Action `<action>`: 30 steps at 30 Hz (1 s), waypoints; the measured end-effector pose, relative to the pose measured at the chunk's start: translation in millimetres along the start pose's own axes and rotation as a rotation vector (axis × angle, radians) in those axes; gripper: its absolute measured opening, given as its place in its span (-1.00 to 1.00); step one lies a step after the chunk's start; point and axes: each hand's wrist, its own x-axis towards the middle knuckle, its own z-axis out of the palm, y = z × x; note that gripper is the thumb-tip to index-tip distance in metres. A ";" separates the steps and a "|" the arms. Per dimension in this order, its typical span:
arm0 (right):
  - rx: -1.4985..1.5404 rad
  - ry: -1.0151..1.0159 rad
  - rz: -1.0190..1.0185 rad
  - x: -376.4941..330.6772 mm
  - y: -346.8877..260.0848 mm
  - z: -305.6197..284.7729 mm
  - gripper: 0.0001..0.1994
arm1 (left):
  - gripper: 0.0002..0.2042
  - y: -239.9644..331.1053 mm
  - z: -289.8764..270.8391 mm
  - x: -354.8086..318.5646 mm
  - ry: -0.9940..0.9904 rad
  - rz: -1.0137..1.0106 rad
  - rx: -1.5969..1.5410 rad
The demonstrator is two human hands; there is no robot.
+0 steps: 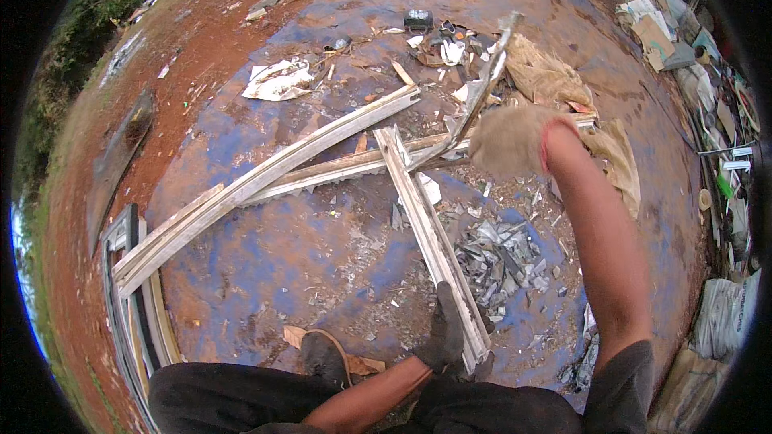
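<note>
My right hand [511, 141], in a tan work glove, is raised and shut on a bent metal bar [481, 90] that reaches up and away from it. My left hand [446, 333], in a dark glove, grips the near end of a pale aluminium frame strip [426, 229] that lies on the ground and runs away from me. This strip crosses two longer frame strips [273, 169] lying diagonally on a blue tarp [265, 257]. A heap of grey broken shards [494, 257] sits just right of the held strip.
More frame pieces [133, 289] are stacked at the left edge. Crumpled paper [277, 80], a small dark box [418, 18] and scraps lie at the far side. Tan sacking [555, 80] lies behind my right hand. Junk and bags [716, 112] line the right. My shoe [326, 358] rests below.
</note>
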 end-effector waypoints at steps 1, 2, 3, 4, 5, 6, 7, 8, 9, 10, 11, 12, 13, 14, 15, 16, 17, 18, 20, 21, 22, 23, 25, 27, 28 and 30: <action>0.010 -0.023 0.008 5.4 4.0 -13.8 -0.67 | -0.31 1.9 -1.1 1.6 0.005 -0.011 0.006; -0.002 -0.047 0.056 6.1 2.2 -22.9 -0.68 | -0.30 3.8 -2.2 2.3 -0.029 -0.023 -0.003; 0.083 -0.019 0.095 1.8 -5.4 -25.8 -0.69 | -0.29 6.2 -2.1 3.3 -0.025 -0.049 0.017; 0.152 0.008 0.174 -8.6 -20.2 -18.8 -0.70 | -0.28 7.6 -1.3 3.3 -0.065 -0.060 -0.019; 0.219 0.060 0.232 -21.0 -38.3 -6.9 -0.72 | -0.27 8.9 -0.1 2.9 -0.068 -0.083 -0.030; 0.162 0.095 0.146 -37.4 -61.2 12.4 -0.71 | -0.25 9.0 2.1 2.7 0.002 -0.142 -0.032; 0.239 0.190 0.254 -58.8 -87.1 35.1 -0.69 | -0.24 8.8 4.4 2.4 -0.040 -0.056 0.012; 0.412 0.154 0.342 -73.2 -106.7 54.8 -0.68 | -0.22 7.0 6.7 0.9 0.001 -0.011 0.063; 0.579 0.160 0.386 -84.0 -121.9 71.9 -0.66 | -0.20 6.1 8.4 0.4 -0.016 0.080 0.128; 0.637 0.246 0.412 -89.4 -131.7 86.4 -0.66 | -0.21 5.0 8.2 -1.3 0.023 0.020 0.099; 0.690 0.378 0.409 -92.4 -137.6 97.3 -0.65 | -0.22 4.8 8.0 -1.6 -0.005 -0.004 0.091; 0.742 0.510 0.411 -94.7 -139.4 104.5 -0.64 | -0.24 4.7 7.0 -1.6 0.001 -0.036 0.092; 0.656 0.511 0.398 -95.2 -137.2 108.7 -0.68 | -0.25 4.6 5.7 -1.2 -0.043 -0.031 0.103; 0.649 0.501 0.425 -90.7 -134.6 112.6 -0.69 | -0.27 5.0 4.1 0.0 -0.054 -0.020 0.123; 0.640 0.490 0.451 -83.6 -132.6 116.5 -0.70 | -0.28 5.0 2.5 1.3 -0.051 -0.032 0.161; 0.632 0.477 0.479 -77.1 -132.9 121.8 -0.71 | -0.28 4.8 1.2 3.0 -0.062 -0.008 0.093; 0.588 0.449 0.490 -69.4 -135.4 128.2 -0.73 | -0.28 5.1 -0.2 6.0 -0.063 -0.006 0.045; 0.539 0.421 0.502 -61.7 -138.7 135.6 -0.75 | -0.28 3.5 -1.0 8.4 -0.009 -0.044 0.025; 0.512 0.445 0.502 -52.3 -144.2 146.3 -0.76 | -0.31 0.3 -6.0 12.7 -0.022 0.068 0.082; 0.538 0.491 0.492 -51.0 -146.4 147.8 -0.75 | -0.35 -3.1 -9.7 14.1 0.002 0.088 0.091; 0.569 0.467 0.484 -50.0 -144.6 144.9 -0.74 | -0.35 -5.2 -16.9 15.9 -0.014 0.074 0.119; 0.571 0.409 0.475 -52.4 -137.0 137.4 -0.68 | -0.35 -7.9 -25.5 18.7 -0.098 0.101 0.107; 0.375 0.618 0.224 -55.9 -100.1 104.4 -0.70 | -0.33 -14.4 -46.6 25.8 -0.030 0.006 0.251; 0.165 0.548 0.116 -57.8 -72.1 68.7 -0.73 | -0.21 -23.0 -67.0 34.9 0.087 0.032 0.474; 0.050 0.413 0.130 -61.7 -57.2 51.7 -0.75 | -0.19 -30.8 -73.2 37.5 0.145 0.059 0.567; -0.089 0.288 0.168 -58.9 -59.5 37.4 -0.78 | -0.15 -44.7 -78.8 41.7 0.257 0.126 0.745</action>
